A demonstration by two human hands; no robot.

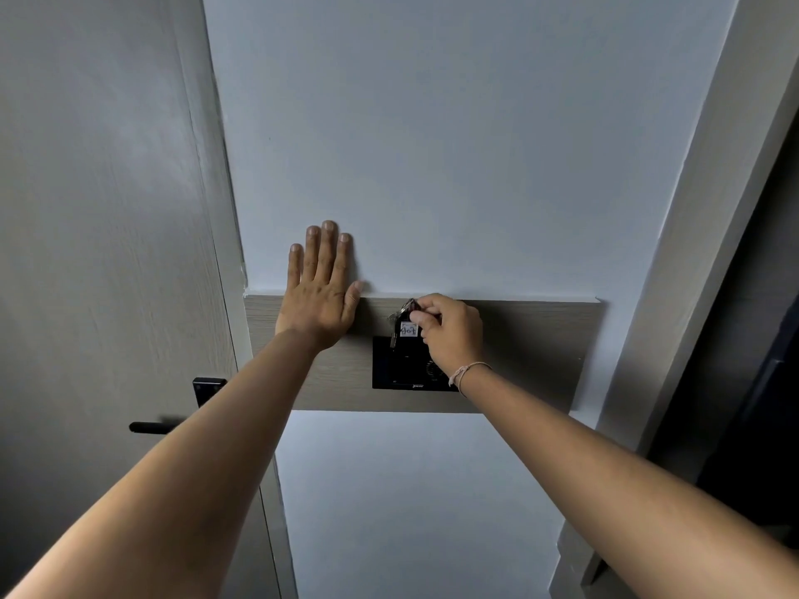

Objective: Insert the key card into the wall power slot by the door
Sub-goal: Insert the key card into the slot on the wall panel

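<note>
A black power slot unit (pixel 400 367) is fixed on a wood-grain wall panel (pixel 532 352). My right hand (pixel 452 332) pinches a dark key card (pixel 408 328) with a white label, held upright at the top edge of the unit. A metal key (pixel 393 335) dangles from a ring on the card's left side. The card's lower end is against the unit; how deep it sits is hidden. My left hand (pixel 318 291) lies flat, fingers spread, against the wall and the panel's upper left corner, holding nothing.
A grey door (pixel 108 252) stands to the left with a black lever handle (pixel 151 427) and lock plate (pixel 206 389). White wall (pixel 432 144) spreads above and below the panel. A dark opening (pixel 752 339) lies to the right past a white frame.
</note>
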